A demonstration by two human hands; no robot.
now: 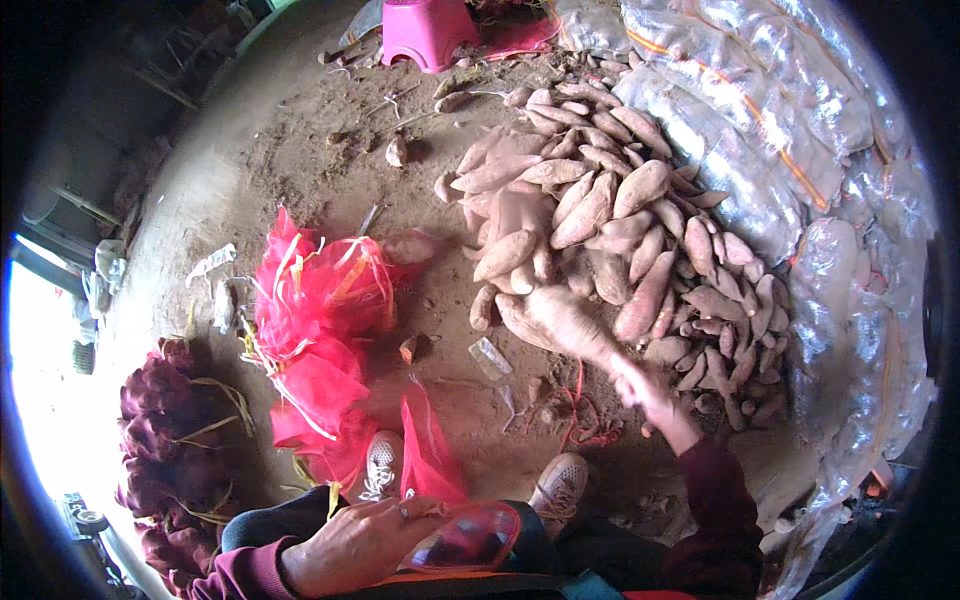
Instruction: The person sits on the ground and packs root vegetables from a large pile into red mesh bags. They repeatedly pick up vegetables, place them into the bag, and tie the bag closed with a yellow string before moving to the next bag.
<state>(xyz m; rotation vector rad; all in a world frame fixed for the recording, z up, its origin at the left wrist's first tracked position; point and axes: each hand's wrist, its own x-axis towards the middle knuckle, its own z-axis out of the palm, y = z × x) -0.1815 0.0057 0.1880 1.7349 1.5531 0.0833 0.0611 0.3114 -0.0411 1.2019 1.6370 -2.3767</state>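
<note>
My right hand [641,386] grips the near end of a large sweet potato [566,319], which is blurred over the edge of a heap of sweet potatoes [585,210]. In my lap, my left hand [367,536] pinches the rim of a red mesh bag [480,536]. The bag's mouth is spread between my knees, and dark cloth shows through its mesh. Left of centre, a bunched pile of red mesh bags [326,292] with pale ties lies on the dirt floor.
Filled dark red mesh sacks [176,435] line the left. Clear plastic-like sacks with orange stripes [757,112] bound the heap on the right. A pink plastic stool [427,34] stands at the far side. Red string [577,405] lies near my right shoe [559,487].
</note>
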